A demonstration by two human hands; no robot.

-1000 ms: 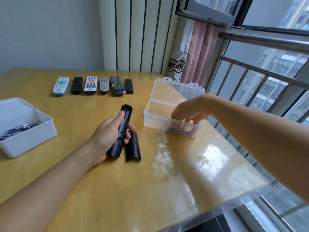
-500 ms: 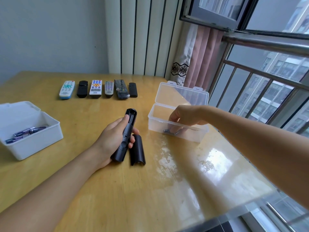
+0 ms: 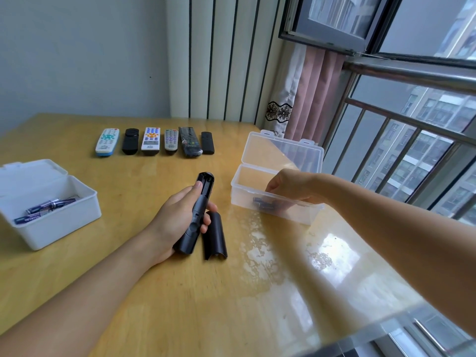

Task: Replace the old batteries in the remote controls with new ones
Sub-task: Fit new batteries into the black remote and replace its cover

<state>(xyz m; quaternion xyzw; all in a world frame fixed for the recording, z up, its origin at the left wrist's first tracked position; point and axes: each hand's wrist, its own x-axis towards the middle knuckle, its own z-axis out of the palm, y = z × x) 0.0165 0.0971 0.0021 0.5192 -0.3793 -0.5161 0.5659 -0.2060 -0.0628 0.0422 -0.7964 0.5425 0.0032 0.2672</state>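
Observation:
My left hand (image 3: 173, 219) grips a black remote (image 3: 198, 211) a little above the table, back side up, with its battery bay open and looking empty. The remote's black battery cover (image 3: 215, 235) lies on the table just to its right. My right hand (image 3: 291, 185) reaches into a clear plastic box (image 3: 253, 173), fingers pointing down behind its front wall. A few dark batteries (image 3: 264, 203) lie on that box's floor beside my fingertips. Whether the fingers hold one is hidden.
A white open box (image 3: 64, 224) at the left holds several blue batteries (image 3: 43, 208). Several more remotes (image 3: 150, 139) lie in a row at the far side of the wooden table (image 3: 257, 292). The table's right edge runs along a window with railings.
My right hand has stayed in the clear box, its fingers shifting slightly over the batteries. My left hand and the remote have kept still. The camera view has shifted a little.

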